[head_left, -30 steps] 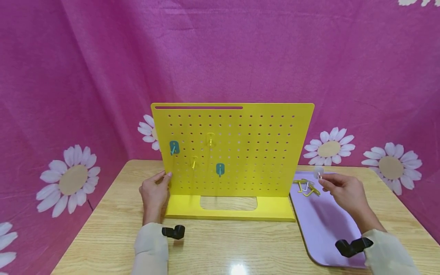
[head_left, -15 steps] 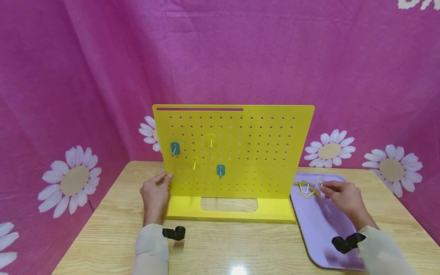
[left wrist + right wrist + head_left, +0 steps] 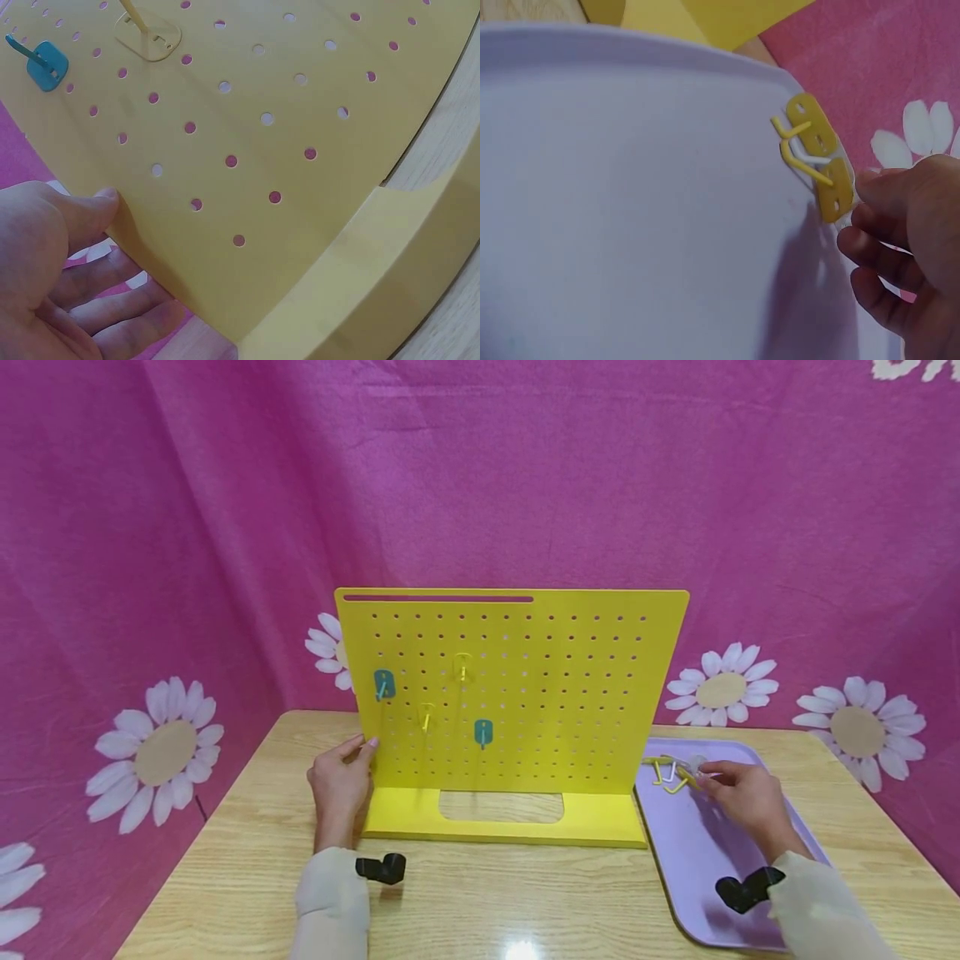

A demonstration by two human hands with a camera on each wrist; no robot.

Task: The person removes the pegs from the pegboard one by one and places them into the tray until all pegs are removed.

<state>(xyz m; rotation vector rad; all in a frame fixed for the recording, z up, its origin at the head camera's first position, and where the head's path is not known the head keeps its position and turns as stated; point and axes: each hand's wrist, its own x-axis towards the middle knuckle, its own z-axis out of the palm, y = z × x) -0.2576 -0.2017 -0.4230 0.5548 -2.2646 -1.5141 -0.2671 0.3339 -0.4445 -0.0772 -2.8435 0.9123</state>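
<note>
Lilac tray point(image 3: 701, 852) with yellow and white hooks point(image 3: 672, 772)

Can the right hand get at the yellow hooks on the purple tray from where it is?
Probably yes. The right hand is already over the purple tray, its fingertips at the yellow hooks, and nothing lies between them.

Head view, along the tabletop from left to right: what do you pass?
Left hand → yellow pegboard → loose hooks on the lilac tray → right hand.
</note>
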